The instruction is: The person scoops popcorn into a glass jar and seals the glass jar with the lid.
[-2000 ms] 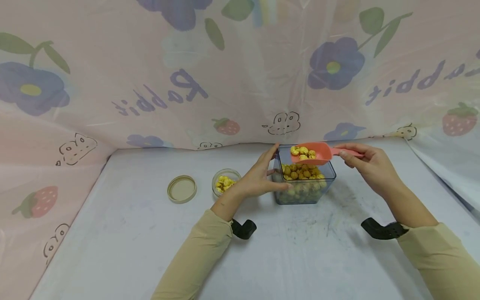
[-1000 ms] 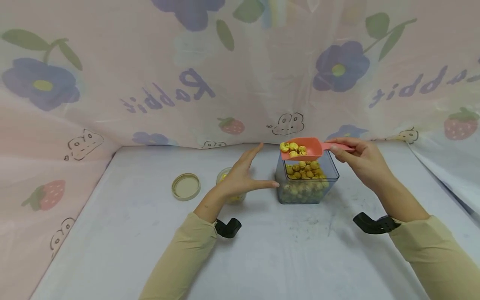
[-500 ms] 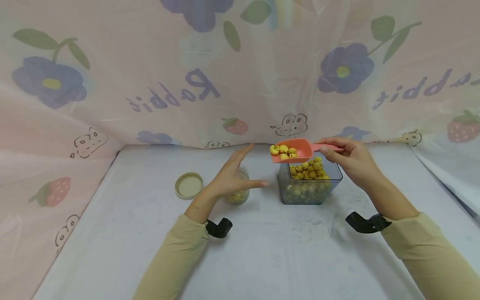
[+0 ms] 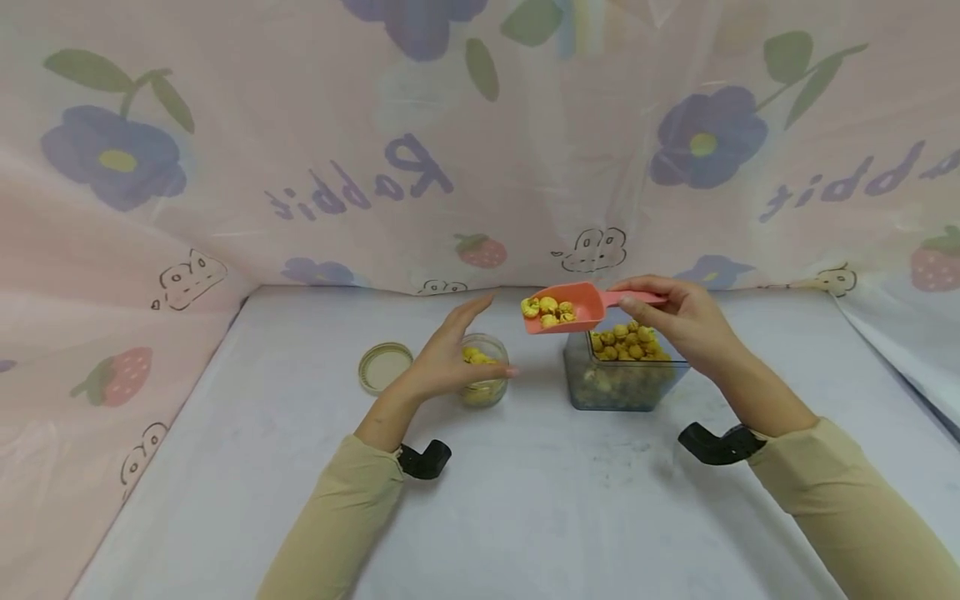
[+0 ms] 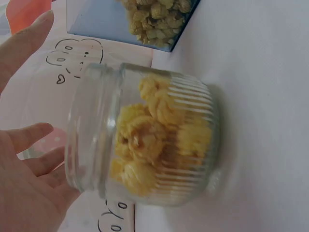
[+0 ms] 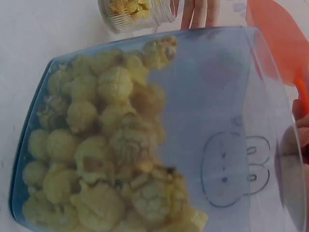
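Observation:
My right hand [image 4: 693, 325] pinches the handle of a coral-orange scoop [image 4: 588, 304] that carries several pieces of yellow popcorn [image 4: 549, 307]. The scoop is held level, between the jar and the box and higher than both. A ribbed glass jar [image 4: 487, 396], partly filled with popcorn [image 5: 142, 137], stands beside my left hand [image 4: 438, 362]. Thumb and fingers of that hand are spread wide about the jar, overlapping it in the head view. In the left wrist view the fingers [image 5: 34, 137] lie beside its open mouth.
A clear bluish rectangular box [image 4: 611, 390] of popcorn stands right of the jar, below my right hand. Left of the jar a round beige lid [image 4: 385, 367] lies on the white table [image 4: 510, 517]. A printed curtain [image 4: 315, 125] hangs along the back edge.
My right hand has carried the loaded scoop leftward from over the box. My left hand has let go of the box's side and moved left to the jar.

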Demonstrator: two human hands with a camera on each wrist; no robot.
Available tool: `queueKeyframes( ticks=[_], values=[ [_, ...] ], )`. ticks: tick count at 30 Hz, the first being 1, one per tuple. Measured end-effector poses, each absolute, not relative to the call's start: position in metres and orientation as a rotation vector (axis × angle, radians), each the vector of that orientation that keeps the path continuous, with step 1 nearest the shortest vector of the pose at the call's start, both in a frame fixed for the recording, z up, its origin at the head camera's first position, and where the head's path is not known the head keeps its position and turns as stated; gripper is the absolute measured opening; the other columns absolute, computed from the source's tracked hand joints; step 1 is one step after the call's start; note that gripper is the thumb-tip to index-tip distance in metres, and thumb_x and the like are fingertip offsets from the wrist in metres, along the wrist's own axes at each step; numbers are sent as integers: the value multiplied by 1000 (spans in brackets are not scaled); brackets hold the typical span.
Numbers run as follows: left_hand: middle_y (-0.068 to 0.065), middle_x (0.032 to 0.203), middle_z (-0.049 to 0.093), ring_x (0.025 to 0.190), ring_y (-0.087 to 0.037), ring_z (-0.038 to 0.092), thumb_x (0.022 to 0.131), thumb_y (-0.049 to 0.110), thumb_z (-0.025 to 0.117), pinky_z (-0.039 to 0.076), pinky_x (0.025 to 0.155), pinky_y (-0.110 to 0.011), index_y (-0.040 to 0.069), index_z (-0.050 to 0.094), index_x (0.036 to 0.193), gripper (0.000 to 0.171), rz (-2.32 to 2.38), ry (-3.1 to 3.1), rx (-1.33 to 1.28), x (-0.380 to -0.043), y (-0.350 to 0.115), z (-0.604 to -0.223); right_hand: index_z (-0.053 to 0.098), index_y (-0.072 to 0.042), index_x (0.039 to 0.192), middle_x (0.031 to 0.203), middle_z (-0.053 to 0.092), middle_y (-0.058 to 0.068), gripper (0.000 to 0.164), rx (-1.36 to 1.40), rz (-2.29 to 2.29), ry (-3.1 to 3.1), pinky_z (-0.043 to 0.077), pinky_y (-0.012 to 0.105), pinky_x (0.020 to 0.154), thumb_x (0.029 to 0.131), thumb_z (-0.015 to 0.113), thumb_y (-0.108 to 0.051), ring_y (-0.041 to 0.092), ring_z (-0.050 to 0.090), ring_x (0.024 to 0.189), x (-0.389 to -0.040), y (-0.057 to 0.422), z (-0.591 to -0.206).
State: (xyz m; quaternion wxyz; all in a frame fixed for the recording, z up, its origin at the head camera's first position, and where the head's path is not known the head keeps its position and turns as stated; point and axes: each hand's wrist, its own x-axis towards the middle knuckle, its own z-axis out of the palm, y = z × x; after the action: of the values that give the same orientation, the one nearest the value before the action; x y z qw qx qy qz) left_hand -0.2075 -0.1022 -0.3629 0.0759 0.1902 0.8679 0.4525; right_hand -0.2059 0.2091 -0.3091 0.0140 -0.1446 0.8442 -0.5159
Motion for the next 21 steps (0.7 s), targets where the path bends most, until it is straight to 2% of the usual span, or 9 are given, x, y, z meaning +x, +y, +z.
queueKeyframes(
  ticks=[7,12,16,21],
  values=[
    [-4,156,24,143,-28,26,72,38,84,27,115,-54,22,25,152,100,1353,2594,554,-206,-112,-367,64,-7,118,99,62,-10,29,-495,-1584,2614,53,17,71,96,59,-25,11,51,86,-209,201,-311],
    [-6,154,28,142,-31,29,72,32,85,29,116,-47,19,28,151,98,1411,2531,548,-206,-117,-369,63,-7,118,97,63,-9,31,-480,-1572,2589,53,19,65,95,60,-27,14,53,79,-211,196,-312],
    [-7,152,32,141,-27,30,72,27,85,30,116,-42,15,31,149,96,1417,2505,545,-205,-120,-372,63,-4,117,94,63,-8,32,-498,-1558,2589,43,26,51,95,61,-27,18,46,68,-212,192,-312],
    [-9,151,35,139,-27,33,71,22,86,33,114,-43,11,35,147,93,1401,2481,531,-204,-127,-378,64,-1,116,95,64,-3,33,-535,-1551,2590,40,26,48,93,63,-25,17,45,65,-214,186,-313]
  ],
)
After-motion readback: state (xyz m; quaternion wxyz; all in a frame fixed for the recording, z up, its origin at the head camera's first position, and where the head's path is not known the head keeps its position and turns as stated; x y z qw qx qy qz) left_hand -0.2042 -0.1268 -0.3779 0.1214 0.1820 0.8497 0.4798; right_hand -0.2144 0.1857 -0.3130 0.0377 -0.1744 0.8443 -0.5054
